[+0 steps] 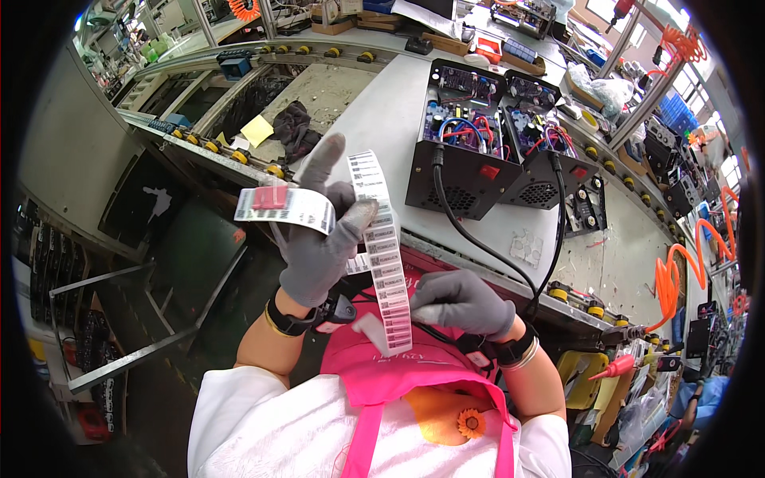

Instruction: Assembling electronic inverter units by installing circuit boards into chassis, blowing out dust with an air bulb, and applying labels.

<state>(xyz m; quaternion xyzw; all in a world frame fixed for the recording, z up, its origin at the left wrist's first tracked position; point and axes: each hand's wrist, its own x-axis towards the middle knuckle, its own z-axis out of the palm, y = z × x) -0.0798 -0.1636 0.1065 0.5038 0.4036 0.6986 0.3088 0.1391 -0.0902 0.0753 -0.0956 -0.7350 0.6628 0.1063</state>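
Observation:
A long white strip of barcode labels hangs in front of my chest, its lower end curling back on itself. My left hand, in a grey glove, pinches the strip near its upper part, with the index finger stretched out. A wider piece of label strip lies over that hand's fingers, with a pink-red patch on it; I cannot tell whether it joins the long strip. My right hand, also gloved, has its fingers closed at the strip's lower right edge.
Two black open-topped electronic units with exposed wiring and black cables stand on the white bench top. A dark cloth and a yellow paper lie farther left. An orange coiled air hose hangs at right. A metal frame stands at lower left.

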